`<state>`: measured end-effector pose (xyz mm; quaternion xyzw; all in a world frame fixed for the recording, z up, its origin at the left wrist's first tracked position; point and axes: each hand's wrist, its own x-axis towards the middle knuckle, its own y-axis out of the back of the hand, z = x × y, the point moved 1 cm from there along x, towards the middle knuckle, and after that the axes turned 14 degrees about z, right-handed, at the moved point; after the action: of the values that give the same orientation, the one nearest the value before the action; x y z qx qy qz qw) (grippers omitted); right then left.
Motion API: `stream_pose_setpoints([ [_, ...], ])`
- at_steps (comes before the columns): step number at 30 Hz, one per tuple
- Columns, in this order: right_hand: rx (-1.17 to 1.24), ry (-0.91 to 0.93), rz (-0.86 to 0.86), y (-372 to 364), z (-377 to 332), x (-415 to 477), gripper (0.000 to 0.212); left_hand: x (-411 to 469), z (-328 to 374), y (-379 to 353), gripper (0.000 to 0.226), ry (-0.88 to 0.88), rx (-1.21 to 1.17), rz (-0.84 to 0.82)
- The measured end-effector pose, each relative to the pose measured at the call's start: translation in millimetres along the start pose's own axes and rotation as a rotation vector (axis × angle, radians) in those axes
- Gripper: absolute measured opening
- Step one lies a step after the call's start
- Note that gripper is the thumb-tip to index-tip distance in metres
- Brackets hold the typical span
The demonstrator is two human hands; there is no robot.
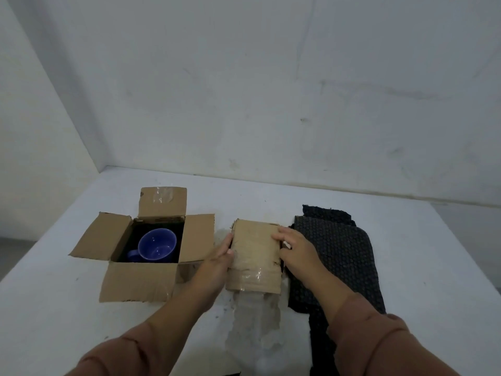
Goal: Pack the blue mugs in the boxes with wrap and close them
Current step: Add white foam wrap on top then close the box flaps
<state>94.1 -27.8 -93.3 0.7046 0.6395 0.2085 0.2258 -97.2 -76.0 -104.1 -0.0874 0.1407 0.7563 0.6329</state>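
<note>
Closing the middle box (254, 256), by the look of it. Keep the top flaps level and pressed down together, so no edge springs up before the clear tape (252, 316) trailing off the near face is smoothed on. Squeeze evenly from both sides. Push down gently, not hard (probably a mug inside, though nothing of it shows). Steady the box on the desk (54, 308) rather than lifting it.

Bracing the box's left side with the left hand (219, 256): grip unclenched, fingers straight and together, flat against the cardboard, clasping nothing. Reaching in low from the near left, forearm angled toward the box, sleeve down to the wrist.

Covering the top flap's right edge with the right hand (295, 248): fingers laid over the cardboard, lightly bent, thumb down by the side wall. Looks like a loose pressing grip, not a pinch. Crossing over the dark bubble wrap (339, 253), spread on the desk just right of the box.

Still to do: the open box (135, 283) just to the left, all four flaps splayed. Inside it, a blue mug (157, 244), upright on dark wrap, handle toward the near left, nothing over it yet.
</note>
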Motion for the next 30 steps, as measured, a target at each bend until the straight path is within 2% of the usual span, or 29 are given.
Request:
stream_pose_setpoints([
  [6, 0.244, -0.194, 0.055, -17, 6, -28, 0.064, -4, 7, -9, 0.05, 0.01, 0.042, -0.057],
  [10, 0.334, -0.202, 0.016, -19, 12, -32, 0.068, -1, 7, -5, 0.052, 0.034, 0.06, -0.082],
  [14, 0.132, -0.166, -0.125, -20, 9, -42, 0.071, 2, -1, -2, 0.053, 0.018, 0.082, -0.113],
  [17, -0.039, -0.043, -0.197, -23, 11, -44, 0.081, 6, -6, 0, 0.055, 0.017, 0.104, -0.149],
  [20, -0.189, 0.054, -0.235, -26, 12, -42, 0.076, 9, -10, 3, 0.061, -0.005, 0.135, -0.22],
  [22, -0.254, 0.092, -0.248, -28, 14, -42, 0.073, 10, -12, 4, 0.067, -0.051, 0.231, -0.252],
  [26, -0.332, 0.14, -0.266, -31, 17, -43, 0.074, 10, -16, 3, 0.074, -0.269, 0.559, -0.24],
  [30, -0.392, 0.186, -0.243, -34, 23, -46, 0.086, 13, -22, 5, 0.086, -0.427, 0.767, -0.226],
])
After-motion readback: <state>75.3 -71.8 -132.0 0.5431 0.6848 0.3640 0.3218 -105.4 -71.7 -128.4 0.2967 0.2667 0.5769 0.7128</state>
